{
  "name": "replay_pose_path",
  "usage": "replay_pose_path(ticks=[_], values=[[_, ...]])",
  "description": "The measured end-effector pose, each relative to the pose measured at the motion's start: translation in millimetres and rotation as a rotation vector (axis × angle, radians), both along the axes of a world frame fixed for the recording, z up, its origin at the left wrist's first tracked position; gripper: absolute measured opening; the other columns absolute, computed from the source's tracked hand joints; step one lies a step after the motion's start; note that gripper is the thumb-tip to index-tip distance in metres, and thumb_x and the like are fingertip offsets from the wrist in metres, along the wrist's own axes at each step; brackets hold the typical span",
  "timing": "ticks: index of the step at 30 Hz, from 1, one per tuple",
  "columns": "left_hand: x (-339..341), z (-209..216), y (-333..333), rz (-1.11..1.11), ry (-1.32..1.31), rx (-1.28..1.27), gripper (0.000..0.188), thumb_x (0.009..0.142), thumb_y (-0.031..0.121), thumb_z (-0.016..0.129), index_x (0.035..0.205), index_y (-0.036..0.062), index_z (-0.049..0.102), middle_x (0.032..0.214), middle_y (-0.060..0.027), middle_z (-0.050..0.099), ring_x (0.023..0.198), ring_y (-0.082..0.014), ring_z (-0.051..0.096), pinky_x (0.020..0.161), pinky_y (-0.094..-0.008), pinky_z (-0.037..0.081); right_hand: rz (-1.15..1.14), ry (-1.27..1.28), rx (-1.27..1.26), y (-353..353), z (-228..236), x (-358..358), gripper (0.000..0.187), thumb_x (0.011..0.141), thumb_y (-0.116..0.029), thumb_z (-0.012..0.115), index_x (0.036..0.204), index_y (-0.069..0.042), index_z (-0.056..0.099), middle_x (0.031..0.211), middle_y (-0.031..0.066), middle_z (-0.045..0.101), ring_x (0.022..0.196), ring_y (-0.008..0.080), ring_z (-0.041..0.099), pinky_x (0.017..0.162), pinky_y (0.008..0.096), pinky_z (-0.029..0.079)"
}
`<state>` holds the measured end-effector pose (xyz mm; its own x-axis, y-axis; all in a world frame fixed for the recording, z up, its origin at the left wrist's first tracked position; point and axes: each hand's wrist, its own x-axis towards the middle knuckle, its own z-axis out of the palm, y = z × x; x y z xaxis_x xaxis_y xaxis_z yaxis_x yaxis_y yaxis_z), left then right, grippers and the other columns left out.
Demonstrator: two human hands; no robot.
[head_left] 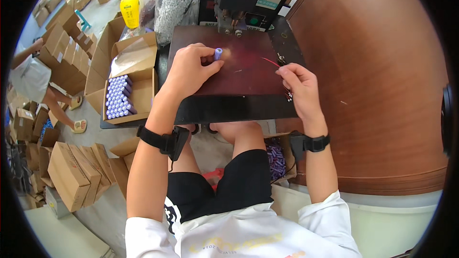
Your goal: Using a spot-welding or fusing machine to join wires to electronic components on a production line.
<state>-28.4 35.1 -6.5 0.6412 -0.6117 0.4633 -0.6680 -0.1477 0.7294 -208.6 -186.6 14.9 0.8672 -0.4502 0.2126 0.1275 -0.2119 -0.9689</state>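
Observation:
Between the thumb and fingers of my left hand (pixel 195 67) is a purple cylindrical battery cell (pixel 218 54), held over the dark reddish work plate (pixel 239 79). My right hand (pixel 300 82) pinches a thin red wire (pixel 270 61) at the plate's right side; the wire's free end points left toward the battery, apart from it. Behind both hands stands a black spot-welding machine (pixel 244 0) with a lit screen and a green button. Its electrode tips (pixel 233 32) sit beyond the battery, not touching it. More dark and red wire pieces lie under and beside my right hand, partly hidden.
At left, an open cardboard box (pixel 143 98) holds rows of purple batteries (pixel 118 96). Behind it are a yellow bottle (pixel 129 7) and a plastic bag of small metallic parts (pixel 178 7). A brown wooden panel (pixel 377 81) borders the right. Another person stands far left among cartons.

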Motion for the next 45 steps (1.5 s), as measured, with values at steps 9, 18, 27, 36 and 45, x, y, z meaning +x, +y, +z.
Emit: replay_pose_path(ticks=[9, 18, 27, 36, 45], values=[[18.0, 0.3, -27.4, 0.040, -0.059, 0.037, 0.030, 0.083, 0.022, 0.078, 0.098, -0.0037, 0.074, 0.085, -0.0183, 0.067, 0.078, -0.0327, 0.067, 0.074, -0.0371, 0.052, -0.059, -0.115, 0.069, 3.2, -12.9, 55.0, 0.017, 0.099, -0.016, 0.065, 0.098, 0.001, 0.071, 0.078, -0.0055, 0.054, 0.073, 0.0039, 0.042, 0.066, 0.0206, 0.035], [25.4, -2.5, -36.1, 0.044, -0.118, 0.111, 0.030, 0.082, 0.025, 0.077, 0.098, -0.0001, 0.075, 0.090, -0.0171, 0.068, 0.088, -0.0344, 0.065, 0.081, -0.0417, 0.051, -0.098, -0.135, 0.093, -5.6, -22.2, 57.9, 0.019, 0.100, -0.017, 0.067, 0.103, 0.001, 0.072, 0.078, -0.0078, 0.054, 0.070, 0.0022, 0.040, 0.062, 0.0202, 0.033], [25.1, -2.9, -39.0, 0.037, -0.051, 0.098, 0.029, 0.082, 0.027, 0.077, 0.096, 0.0007, 0.076, 0.090, -0.0157, 0.068, 0.089, -0.0350, 0.065, 0.081, -0.0439, 0.051, -0.081, -0.076, 0.033, -4.2, -21.9, 56.7, 0.020, 0.099, -0.018, 0.067, 0.105, 0.000, 0.073, 0.089, -0.0058, 0.065, 0.072, 0.0009, 0.043, 0.064, 0.0191, 0.034], [25.8, -4.4, -39.2, 0.059, -0.083, 0.124, 0.031, 0.083, 0.028, 0.078, 0.096, -0.0005, 0.076, 0.092, -0.0164, 0.069, 0.088, -0.0352, 0.067, 0.080, -0.0420, 0.052, -0.092, -0.073, 0.006, -3.8, -23.5, 58.2, 0.020, 0.099, -0.018, 0.068, 0.105, 0.000, 0.073, 0.088, -0.0057, 0.064, 0.075, 0.0007, 0.044, 0.066, 0.0198, 0.036], [24.1, -0.4, -39.5, 0.044, -0.072, 0.117, 0.031, 0.083, 0.027, 0.077, 0.098, -0.0003, 0.077, 0.092, -0.0167, 0.070, 0.088, -0.0354, 0.067, 0.081, -0.0423, 0.052, -0.083, -0.042, -0.010, -5.6, -22.0, 57.3, 0.019, 0.099, -0.017, 0.068, 0.104, 0.001, 0.072, 0.087, -0.0058, 0.063, 0.076, 0.0012, 0.047, 0.068, 0.0192, 0.037]])
